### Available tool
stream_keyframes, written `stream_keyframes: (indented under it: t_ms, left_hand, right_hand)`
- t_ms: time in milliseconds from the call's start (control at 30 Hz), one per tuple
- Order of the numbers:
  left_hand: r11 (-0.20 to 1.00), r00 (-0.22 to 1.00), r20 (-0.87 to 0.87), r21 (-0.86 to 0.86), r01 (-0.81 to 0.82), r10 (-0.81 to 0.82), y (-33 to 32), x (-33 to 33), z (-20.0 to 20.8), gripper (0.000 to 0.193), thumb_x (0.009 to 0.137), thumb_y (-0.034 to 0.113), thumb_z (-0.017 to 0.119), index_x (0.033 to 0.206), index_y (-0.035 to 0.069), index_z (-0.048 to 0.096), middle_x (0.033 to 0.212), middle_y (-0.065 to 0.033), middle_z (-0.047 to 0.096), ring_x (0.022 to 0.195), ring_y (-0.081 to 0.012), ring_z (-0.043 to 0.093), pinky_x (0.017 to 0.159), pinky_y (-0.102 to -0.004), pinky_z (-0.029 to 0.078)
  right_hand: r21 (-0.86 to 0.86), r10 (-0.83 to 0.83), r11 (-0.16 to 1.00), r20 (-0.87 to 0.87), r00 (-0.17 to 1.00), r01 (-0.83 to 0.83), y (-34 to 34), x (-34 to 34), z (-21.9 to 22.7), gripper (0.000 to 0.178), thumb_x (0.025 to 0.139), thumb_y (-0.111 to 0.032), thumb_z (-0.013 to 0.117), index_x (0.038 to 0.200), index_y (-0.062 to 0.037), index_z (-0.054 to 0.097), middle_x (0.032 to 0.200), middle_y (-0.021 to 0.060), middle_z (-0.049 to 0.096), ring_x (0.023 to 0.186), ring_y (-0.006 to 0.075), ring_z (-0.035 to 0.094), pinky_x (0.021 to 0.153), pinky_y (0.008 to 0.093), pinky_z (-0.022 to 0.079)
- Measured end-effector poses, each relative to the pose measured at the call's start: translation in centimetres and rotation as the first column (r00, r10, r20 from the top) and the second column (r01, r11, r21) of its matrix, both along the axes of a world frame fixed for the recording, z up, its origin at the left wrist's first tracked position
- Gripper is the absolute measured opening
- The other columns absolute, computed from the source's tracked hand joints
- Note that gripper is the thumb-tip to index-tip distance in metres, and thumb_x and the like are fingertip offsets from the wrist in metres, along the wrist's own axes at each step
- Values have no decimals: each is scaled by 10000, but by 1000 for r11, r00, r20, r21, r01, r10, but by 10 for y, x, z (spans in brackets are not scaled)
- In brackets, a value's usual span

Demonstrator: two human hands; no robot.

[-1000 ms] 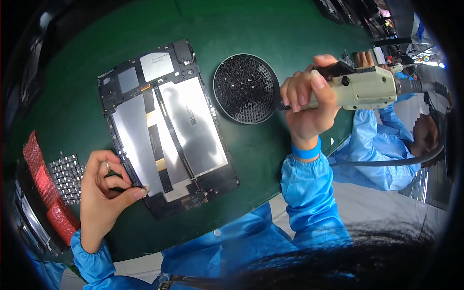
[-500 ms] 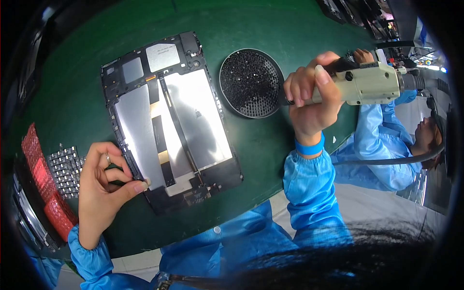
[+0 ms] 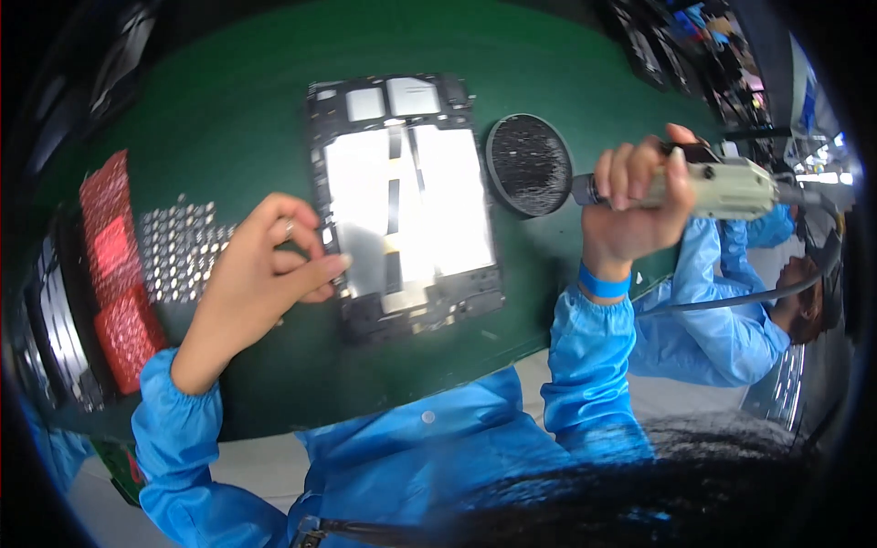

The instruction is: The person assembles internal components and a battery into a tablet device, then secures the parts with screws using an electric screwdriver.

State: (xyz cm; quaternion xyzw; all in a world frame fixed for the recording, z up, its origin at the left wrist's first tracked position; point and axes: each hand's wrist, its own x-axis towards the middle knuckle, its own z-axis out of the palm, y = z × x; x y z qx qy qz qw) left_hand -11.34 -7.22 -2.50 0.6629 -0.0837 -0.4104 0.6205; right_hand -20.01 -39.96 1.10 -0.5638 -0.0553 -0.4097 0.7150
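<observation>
An opened tablet point(image 3: 365, 201) with black frame and shiny silver plates inside lies on the green table in front of me. My left hand point(image 3: 260, 274) is at its left edge, thumb over the rim and fingers curled beside it. A pale electric screwdriver point(image 3: 731, 189) with a cable is gripped in my right hand point(image 3: 635, 210), held sideways. Its bit end points left towards a round black dish point(image 3: 491, 164) full of small dark screws, just right of the tablet. Motion blurs the tablet and dish.
Left of my left hand lies a sheet of small silver-and-dark parts point(image 3: 178, 256). Red bubble wrap point(image 3: 128, 338) and stacked dark panels point(image 3: 68, 320) stand at the left. A co-worker in a blue smock point(image 3: 699, 320) sits at the right, behind the screwdriver's cable point(image 3: 731, 301).
My view has shifted, and the tablet now lies straighter and further right. My left hand has stayed at its edge. The screwdriver's front end now shows beside the dish.
</observation>
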Motion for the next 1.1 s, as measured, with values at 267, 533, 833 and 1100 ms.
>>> stream_keyframes:
  t_ms: [267, 533, 833, 1100]
  left_hand:
    - [994, 990, 120, -73, 79, -70, 0, 2, -6, 376, 918, 77, 776, 1155, 26, 489, 942, -31, 617, 807, -122, 699, 695, -256, 613]
    - [994, 982, 182, -82, 66, -50, 7, 2, -13, 346, 913, 51, 761, 1130, -1, 497, 951, -44, 610, 830, -134, 696, 710, -270, 608]
    - [992, 966, 255, -105, 69, -40, 7, 0, -22, 337, 907, 39, 760, 1112, -5, 497, 926, -59, 621, 808, -133, 693, 677, -261, 587]
    - [994, 964, 261, -84, 75, -50, 6, 0, -21, 335, 909, 44, 763, 1107, -8, 497, 932, -65, 628, 781, -139, 703, 653, -255, 574]
  right_hand:
    - [56, 467, 883, 6, 884, -467, 129, 14, 5, 370, 1029, -222, 441, 1343, -30, 480, 641, 9, 431, 445, 103, 390, 454, 292, 400]
    - [-37, 558, 822, -145, 817, -568, 158, 16, -13, 353, 1028, -229, 463, 1343, -68, 464, 646, 31, 460, 442, 137, 424, 467, 318, 432]
    - [-138, 481, 843, -236, 844, -519, 156, 13, -19, 331, 1030, -226, 459, 1322, -72, 435, 640, 28, 459, 436, 139, 427, 462, 320, 429]
    - [-159, 456, 848, -266, 849, -505, 160, 14, -18, 303, 1033, -218, 453, 1297, -71, 429, 633, 28, 464, 441, 141, 441, 462, 322, 424]
